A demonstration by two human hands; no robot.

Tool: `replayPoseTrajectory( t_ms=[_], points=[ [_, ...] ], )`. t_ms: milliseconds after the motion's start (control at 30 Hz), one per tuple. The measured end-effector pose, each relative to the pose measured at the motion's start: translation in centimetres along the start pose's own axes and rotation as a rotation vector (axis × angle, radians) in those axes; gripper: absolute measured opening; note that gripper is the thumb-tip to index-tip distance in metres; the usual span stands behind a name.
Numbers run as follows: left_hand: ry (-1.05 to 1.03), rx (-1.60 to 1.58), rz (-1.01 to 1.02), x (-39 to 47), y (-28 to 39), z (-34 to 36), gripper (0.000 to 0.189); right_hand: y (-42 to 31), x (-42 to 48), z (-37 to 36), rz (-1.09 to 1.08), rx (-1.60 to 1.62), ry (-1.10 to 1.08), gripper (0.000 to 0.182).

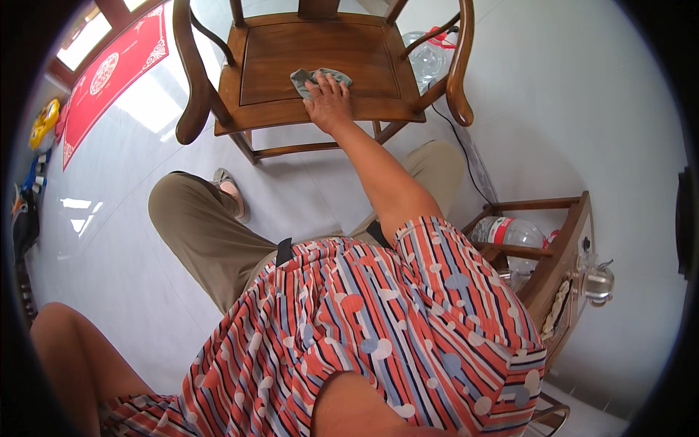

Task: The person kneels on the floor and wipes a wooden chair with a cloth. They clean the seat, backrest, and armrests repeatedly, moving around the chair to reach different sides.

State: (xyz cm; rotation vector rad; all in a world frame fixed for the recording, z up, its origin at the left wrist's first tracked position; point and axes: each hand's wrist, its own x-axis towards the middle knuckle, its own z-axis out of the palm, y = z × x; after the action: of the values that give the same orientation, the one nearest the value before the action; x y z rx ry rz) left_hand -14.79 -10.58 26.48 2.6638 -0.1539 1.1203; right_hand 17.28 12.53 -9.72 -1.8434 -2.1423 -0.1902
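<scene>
My right hand [330,106] rests on a crumpled grey-green cloth [300,82], holding it down against the wooden seat [322,43] of an armchair. Fingers and thumb cover the cloth's right part, near the seat's front edge. The dark-brown chair faces me, with a curved armrest [192,109] on the left and another armrest [460,93] on the right. My left arm [76,349] is bent at the lower left, and its hand is out of view.
A large clear plastic bottle [428,63] stands behind the chair's right side. On my right, a wooden stand [570,235] holds another bottle [508,232]; a glass vessel [599,284] is on top. A black cable [464,142] runs along the wall. Leftward lies a red mat [117,76].
</scene>
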Motion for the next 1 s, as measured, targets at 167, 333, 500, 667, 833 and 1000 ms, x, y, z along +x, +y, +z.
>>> replayPoseTrajectory(
  t_ms=[167,333,500,667,833,1000],
  points=[
    [0.026,-0.046,0.042,0.0,-1.0,2.0,0.029,-0.5,0.3,0.4,-0.009,0.028,-0.009,0.052],
    [0.043,-0.041,0.046,-0.1,-1.9,3.0,0.029,-1.0,0.3,0.3,-0.066,0.066,0.08,0.05],
    [0.028,-0.022,0.101,-0.2,-2.3,3.7,0.03,-0.7,-0.7,0.5,-0.023,0.023,0.056,0.057],
    [0.061,-0.014,0.104,0.4,-3.5,3.3,0.03,-1.0,0.2,-0.4,-0.021,0.028,0.017,0.053],
    [0.09,-0.043,0.095,0.8,-3.8,3.4,0.031,-0.9,-0.3,-0.7,-0.011,0.045,0.018,0.051],
    [0.114,-0.023,0.092,0.3,-4.1,3.0,0.031,-1.2,0.0,-0.1,-0.033,0.052,0.043,0.052]
  ],
)
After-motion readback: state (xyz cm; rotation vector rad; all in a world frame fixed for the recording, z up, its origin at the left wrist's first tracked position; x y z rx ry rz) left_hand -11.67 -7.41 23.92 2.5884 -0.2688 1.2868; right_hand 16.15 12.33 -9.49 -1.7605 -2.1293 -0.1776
